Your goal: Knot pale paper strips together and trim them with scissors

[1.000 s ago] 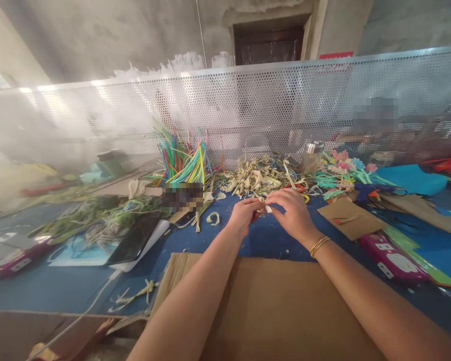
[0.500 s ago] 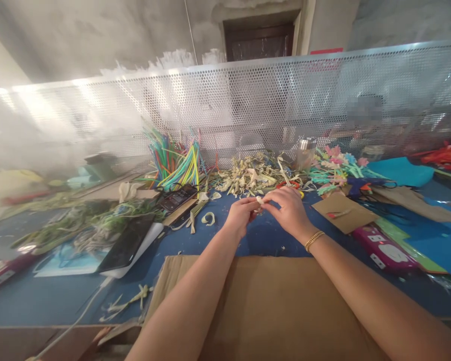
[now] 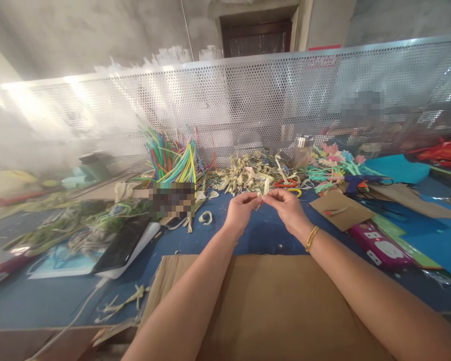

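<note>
Between the fingertips of my left hand (image 3: 240,213) and my right hand (image 3: 288,208), both pinched shut, is a small pale strip of dried husk (image 3: 266,185). Part of it sticks up above the fingers; the rest is mostly hidden in the grip. The hands almost touch at the fingertips, over the blue tabletop (image 3: 261,235) and beyond the cardboard sheet (image 3: 281,301). Just behind them lies a heap of similar dried husks (image 3: 244,173). A yellow ring (image 3: 295,193) and a red ring (image 3: 284,183) lie close behind my right hand.
To the left stand colourful pipe cleaners (image 3: 173,155), with a dark tablet (image 3: 122,245) and greenish fibres (image 3: 71,223) nearer. On the right are pastel craft flowers (image 3: 332,163), a blue glue gun (image 3: 361,183), a cardboard piece (image 3: 342,208) and a purple box (image 3: 381,245). A perforated metal screen (image 3: 263,105) rises behind.
My right hand has turned and lowered slightly, its fingers now lying flatter. The pale strip now shows upright above the fingertips. The view has shifted a little.
</note>
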Available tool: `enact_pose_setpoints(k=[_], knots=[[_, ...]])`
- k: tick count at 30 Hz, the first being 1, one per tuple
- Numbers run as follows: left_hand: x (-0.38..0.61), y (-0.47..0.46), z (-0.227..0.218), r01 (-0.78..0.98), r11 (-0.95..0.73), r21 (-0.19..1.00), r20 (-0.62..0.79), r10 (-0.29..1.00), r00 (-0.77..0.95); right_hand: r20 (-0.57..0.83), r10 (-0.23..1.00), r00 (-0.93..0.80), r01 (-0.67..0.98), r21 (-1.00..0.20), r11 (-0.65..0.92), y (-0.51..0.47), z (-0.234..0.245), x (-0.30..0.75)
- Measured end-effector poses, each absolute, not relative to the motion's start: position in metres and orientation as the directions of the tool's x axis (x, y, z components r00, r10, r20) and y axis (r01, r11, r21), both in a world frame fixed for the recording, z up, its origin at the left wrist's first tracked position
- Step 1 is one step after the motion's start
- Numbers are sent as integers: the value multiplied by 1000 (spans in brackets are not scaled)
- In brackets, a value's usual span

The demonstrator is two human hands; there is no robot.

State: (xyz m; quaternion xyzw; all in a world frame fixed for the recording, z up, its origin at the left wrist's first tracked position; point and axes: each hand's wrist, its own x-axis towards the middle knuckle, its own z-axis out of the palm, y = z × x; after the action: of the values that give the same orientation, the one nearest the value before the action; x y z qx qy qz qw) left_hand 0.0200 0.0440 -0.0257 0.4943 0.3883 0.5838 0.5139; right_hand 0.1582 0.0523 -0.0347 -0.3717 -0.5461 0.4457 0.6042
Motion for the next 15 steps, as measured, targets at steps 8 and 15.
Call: enact_pose_setpoints(k=[8,15], knots=[[16,42,-21,-168,-226,960,245,963,108,131,991,26,-291,-947,133,47,-26,158],[16,44,-25,-197,-169,966,194,974,118,22,996,-86,-348,-937,-9,51,-31,160]])
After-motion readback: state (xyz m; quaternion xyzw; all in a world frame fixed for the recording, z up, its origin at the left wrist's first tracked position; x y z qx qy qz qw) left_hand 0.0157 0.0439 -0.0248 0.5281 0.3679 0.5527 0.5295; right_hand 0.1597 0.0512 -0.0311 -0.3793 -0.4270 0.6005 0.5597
